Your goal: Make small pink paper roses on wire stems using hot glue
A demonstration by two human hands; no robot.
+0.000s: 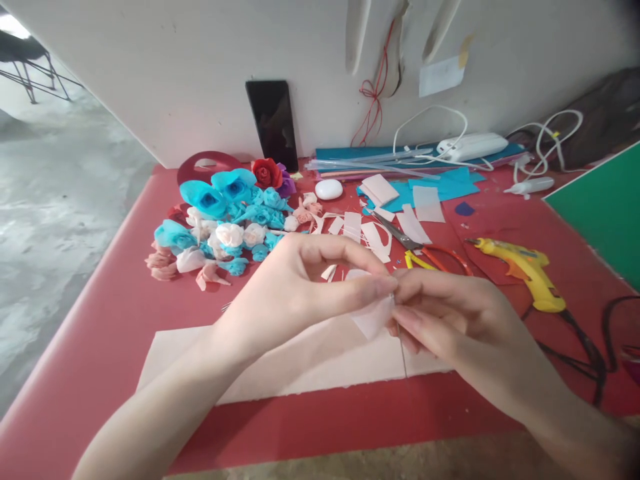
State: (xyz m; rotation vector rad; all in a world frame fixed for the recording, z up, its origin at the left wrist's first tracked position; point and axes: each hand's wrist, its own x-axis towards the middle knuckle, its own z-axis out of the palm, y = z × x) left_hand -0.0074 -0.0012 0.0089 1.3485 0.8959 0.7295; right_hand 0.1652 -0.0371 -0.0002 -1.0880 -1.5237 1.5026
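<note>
Thumb and fingertips of my left hand (305,287) are pinched on a thin, whitish petal-shaped paper piece (373,321). My right hand (450,310) meets it at the fingertips, closed around the top of a thin wire stem (402,350) that hangs down below. The paper touches the stem's top, though the fingers cover most of the join. Under both hands lies a long pale paper strip (300,367). Beyond the left hand sits a heap of paper flowers, among them a blue flower (203,200), a cream rose (229,235) and a red rose (267,173).
Scissors (400,233) with red and yellow handles lie behind the hands among paper cuttings (353,227). To the right is a yellow glue gun (535,270) with a black cable. A phone (273,123) leans on the white wall; a green board (600,213) stands at right.
</note>
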